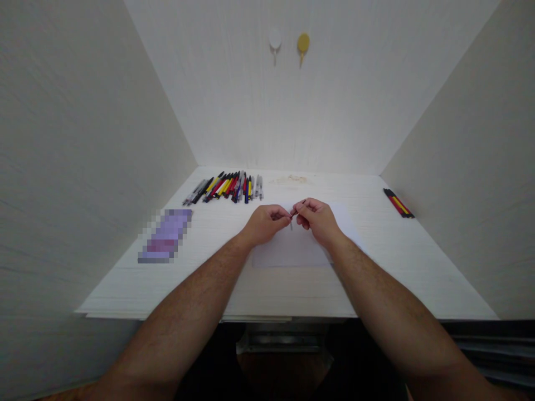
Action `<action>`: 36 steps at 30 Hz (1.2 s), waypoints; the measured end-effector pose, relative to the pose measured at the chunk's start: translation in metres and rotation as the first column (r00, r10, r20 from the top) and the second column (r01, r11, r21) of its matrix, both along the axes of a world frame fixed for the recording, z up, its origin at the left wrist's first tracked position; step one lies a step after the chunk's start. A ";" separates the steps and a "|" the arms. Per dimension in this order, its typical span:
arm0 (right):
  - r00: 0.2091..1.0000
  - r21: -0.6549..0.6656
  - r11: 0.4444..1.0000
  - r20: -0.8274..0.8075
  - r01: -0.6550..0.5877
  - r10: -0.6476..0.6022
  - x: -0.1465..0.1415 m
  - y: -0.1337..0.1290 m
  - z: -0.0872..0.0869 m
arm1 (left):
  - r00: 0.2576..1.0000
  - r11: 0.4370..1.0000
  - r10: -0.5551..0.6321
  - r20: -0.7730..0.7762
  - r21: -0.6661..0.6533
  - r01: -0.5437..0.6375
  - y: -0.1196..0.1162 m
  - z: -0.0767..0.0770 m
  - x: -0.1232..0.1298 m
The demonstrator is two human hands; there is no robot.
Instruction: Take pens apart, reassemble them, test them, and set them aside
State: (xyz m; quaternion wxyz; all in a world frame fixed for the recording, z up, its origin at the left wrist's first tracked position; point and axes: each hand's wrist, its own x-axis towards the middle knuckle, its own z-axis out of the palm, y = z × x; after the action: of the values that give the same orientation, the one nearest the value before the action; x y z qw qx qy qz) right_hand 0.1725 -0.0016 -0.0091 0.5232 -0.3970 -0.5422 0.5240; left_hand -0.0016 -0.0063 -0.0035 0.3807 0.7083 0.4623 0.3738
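One thin, dark, pen-like stick (294, 213) is pinched by the left hand (264, 225) and right hand (317, 221); multicoloured plastic pens (228, 187) lie far left.

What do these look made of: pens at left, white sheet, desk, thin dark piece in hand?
Pens: likely plastic; some barrels solid-coloured, others clear.
Sheet: probably paper; flat, thin, plain white.
Desk: white wood or laminate; streaky grain shows, but can't tell which.
Piece: can't tell; too small and mostly covered by fingers.
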 end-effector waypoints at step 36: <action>0.284 0.378 0.769 0.772 0.515 -0.569 0.063 0.037 -0.032 | 0.839 0.891 0.449 -0.308 0.224 -0.395 0.026 -0.028 -0.037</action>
State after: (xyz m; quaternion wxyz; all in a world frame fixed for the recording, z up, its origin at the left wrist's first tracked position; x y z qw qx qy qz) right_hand 0.2350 0.0349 -0.0414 0.3398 -0.7457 -0.5722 0.0320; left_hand -0.0388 0.0196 -0.0318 0.1449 0.6707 0.6376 0.3500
